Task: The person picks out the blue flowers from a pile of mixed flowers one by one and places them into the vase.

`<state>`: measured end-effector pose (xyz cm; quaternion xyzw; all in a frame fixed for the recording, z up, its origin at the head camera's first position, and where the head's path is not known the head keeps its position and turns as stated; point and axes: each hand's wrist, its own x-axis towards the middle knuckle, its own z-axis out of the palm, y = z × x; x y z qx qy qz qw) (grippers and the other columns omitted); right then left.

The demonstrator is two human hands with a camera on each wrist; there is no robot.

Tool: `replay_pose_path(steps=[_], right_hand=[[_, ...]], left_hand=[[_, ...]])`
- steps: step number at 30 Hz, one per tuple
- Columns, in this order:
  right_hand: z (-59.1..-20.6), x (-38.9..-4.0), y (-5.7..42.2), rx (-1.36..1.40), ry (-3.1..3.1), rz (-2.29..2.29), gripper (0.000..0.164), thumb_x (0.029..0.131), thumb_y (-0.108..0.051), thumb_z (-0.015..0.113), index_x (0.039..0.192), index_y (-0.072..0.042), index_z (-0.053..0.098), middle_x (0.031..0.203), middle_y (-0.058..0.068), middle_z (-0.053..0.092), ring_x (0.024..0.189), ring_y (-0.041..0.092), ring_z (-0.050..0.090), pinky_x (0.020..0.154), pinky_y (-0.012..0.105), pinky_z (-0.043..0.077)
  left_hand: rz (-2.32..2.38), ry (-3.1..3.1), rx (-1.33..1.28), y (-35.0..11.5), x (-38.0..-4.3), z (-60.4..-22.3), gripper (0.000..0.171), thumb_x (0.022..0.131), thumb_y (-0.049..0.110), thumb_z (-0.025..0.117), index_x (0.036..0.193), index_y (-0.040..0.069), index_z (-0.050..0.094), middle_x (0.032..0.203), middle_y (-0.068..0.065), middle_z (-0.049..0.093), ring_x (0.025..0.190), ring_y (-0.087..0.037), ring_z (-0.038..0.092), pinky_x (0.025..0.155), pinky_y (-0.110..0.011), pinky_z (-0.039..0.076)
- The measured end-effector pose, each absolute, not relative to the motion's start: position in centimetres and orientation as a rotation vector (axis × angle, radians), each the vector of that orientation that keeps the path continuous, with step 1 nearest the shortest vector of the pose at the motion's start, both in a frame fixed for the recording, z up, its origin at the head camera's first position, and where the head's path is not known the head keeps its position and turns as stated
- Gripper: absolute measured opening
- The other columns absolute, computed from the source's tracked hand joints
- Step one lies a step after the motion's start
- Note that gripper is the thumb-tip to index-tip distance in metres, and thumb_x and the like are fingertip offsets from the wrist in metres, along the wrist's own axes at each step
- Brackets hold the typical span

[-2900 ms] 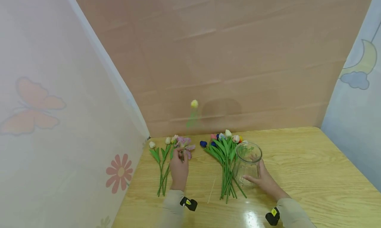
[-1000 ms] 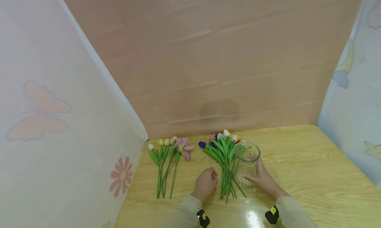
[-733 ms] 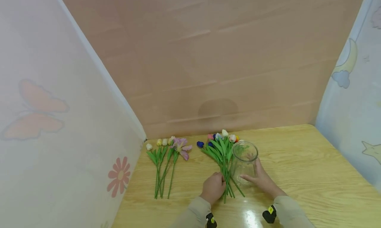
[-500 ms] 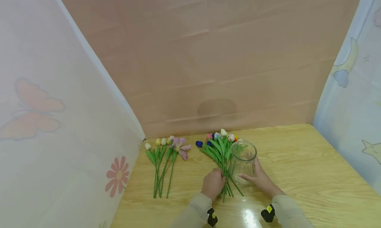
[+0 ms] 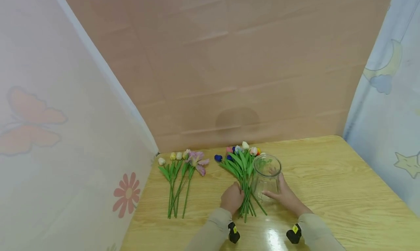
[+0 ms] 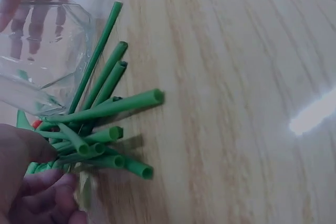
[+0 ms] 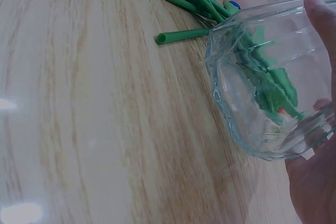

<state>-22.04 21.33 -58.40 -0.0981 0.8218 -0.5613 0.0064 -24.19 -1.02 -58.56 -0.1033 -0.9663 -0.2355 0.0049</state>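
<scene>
In the head view, a bunch of artificial tulips (image 5: 242,167) with blue, white, pink and orange heads lies on the table, stems towards me. My left hand (image 5: 232,198) grips its green stems; the left wrist view shows thumb and fingers around the stems (image 6: 105,150), their cut ends poking out. Right beside the bunch is a clear glass vase (image 5: 260,185), mouth facing up in the head view. My right hand (image 5: 288,199) holds the vase from its right side, thumb in front. Leaves show through the glass (image 7: 223,95) in the right wrist view.
Left of the bunch lies a smaller row of white and yellow tulips (image 5: 177,174) with a purple flower (image 5: 197,161). The wooden table (image 5: 328,178) meets a brown backdrop (image 5: 279,79) behind and printed side panels (image 5: 387,116) on both sides.
From the smaller row, my left hand has moved right to grip the bunch's stems. A yellow tulip, earlier raised above the table, lies in that row. My right hand stays on the vase.
</scene>
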Motion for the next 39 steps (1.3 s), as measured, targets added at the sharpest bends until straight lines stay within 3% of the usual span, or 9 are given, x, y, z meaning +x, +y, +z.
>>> replay_pose_path(steps=[3, 5, 13, 19, 26, 32, 35, 39], right_hand=[[-58.3, -22.1, 21.4, -0.283, 2.574, -1.746, 0.112, 0.086, -0.032, 0.074, 0.154, -0.025, -0.015, 0.16, 0.023, -0.009, 0.144, 0.05, -0.005, 0.106, 0.072, 0.006], [-58.4, -22.1, 21.4, -0.277, 2.578, -1.744, 0.113, 0.086, -0.031, 0.074, 0.153, -0.025, -0.016, 0.159, 0.024, -0.009, 0.144, 0.05, -0.005, 0.106, 0.072, 0.006], [-58.6, -22.3, 21.4, -0.326, 2.573, -1.773, 0.11, 0.085, -0.029, 0.075, 0.154, -0.019, -0.01, 0.16, 0.023, -0.004, 0.145, 0.048, -0.004, 0.108, 0.07, 0.007], [-58.6, -22.6, 21.3, -0.365, 2.604, -1.77, 0.103, 0.086, -0.025, 0.074, 0.154, -0.012, -0.002, 0.159, 0.024, 0.004, 0.145, 0.048, -0.001, 0.107, 0.071, 0.008], [-58.5, -22.5, 21.4, -0.348, 2.606, -1.754, 0.103, 0.086, -0.025, 0.074, 0.154, -0.01, -0.002, 0.159, 0.024, 0.004, 0.144, 0.049, -0.001, 0.106, 0.072, 0.007], [-58.6, -22.5, 21.5, -0.359, 2.6, -1.758, 0.102, 0.087, -0.024, 0.074, 0.154, -0.012, -0.002, 0.16, 0.023, 0.002, 0.144, 0.049, -0.002, 0.106, 0.072, 0.007], [-58.5, -22.5, 21.5, -0.357, 2.588, -1.757, 0.102, 0.087, -0.023, 0.074, 0.154, -0.012, -0.003, 0.16, 0.023, -0.001, 0.144, 0.049, -0.003, 0.106, 0.072, 0.006], [-58.6, -22.5, 21.5, -0.365, 2.579, -1.769, 0.102, 0.086, -0.023, 0.074, 0.154, -0.011, -0.003, 0.16, 0.024, -0.001, 0.144, 0.05, -0.004, 0.106, 0.072, 0.006]], left_hand=[[-0.605, -2.953, -0.372, -0.5, -24.3, -58.6, 0.021, 0.091, 0.02, 0.066, 0.105, 0.006, 0.06, 0.078, -0.003, 0.06, 0.05, -0.009, 0.05, 0.042, -0.024, 0.037], [-0.507, -2.924, -0.41, -0.2, -24.2, -58.5, 0.02, 0.089, 0.022, 0.069, 0.103, 0.009, 0.06, 0.086, -0.002, 0.061, 0.051, -0.008, 0.052, 0.043, -0.023, 0.038], [-0.353, -2.894, -0.461, 0.7, -23.8, -58.3, 0.025, 0.088, 0.034, 0.071, 0.078, 0.018, 0.055, 0.074, 0.004, 0.053, 0.047, -0.004, 0.044, 0.042, -0.021, 0.034], [-0.948, -2.99, -0.343, 0.3, -24.6, -58.0, 0.027, 0.093, 0.021, 0.065, 0.07, 0.012, 0.055, 0.056, 0.005, 0.045, 0.045, -0.006, 0.038, 0.044, -0.022, 0.031], [-1.43, -2.861, -0.247, -0.4, -24.8, -57.6, 0.011, 0.097, 0.017, 0.059, 0.09, 0.009, 0.061, 0.075, 0.002, 0.059, 0.057, -0.005, 0.047, 0.052, -0.022, 0.04], [-1.766, -2.638, -0.282, -1.1, -24.9, -56.7, 0.01, 0.101, 0.015, 0.052, 0.099, 0.006, 0.056, 0.089, -0.012, 0.063, 0.05, -0.009, 0.055, 0.046, -0.022, 0.047], [-1.833, -2.514, -0.347, -1.9, -24.8, -55.6, 0.013, 0.102, 0.016, 0.048, 0.106, 0.004, 0.053, 0.096, -0.017, 0.065, 0.054, -0.015, 0.059, 0.05, -0.022, 0.05], [-1.718, -2.411, -0.397, -4.0, -24.6, -53.9, 0.018, 0.103, 0.019, 0.047, 0.111, 0.003, 0.052, 0.093, -0.01, 0.066, 0.059, -0.016, 0.057, 0.05, -0.023, 0.047]])
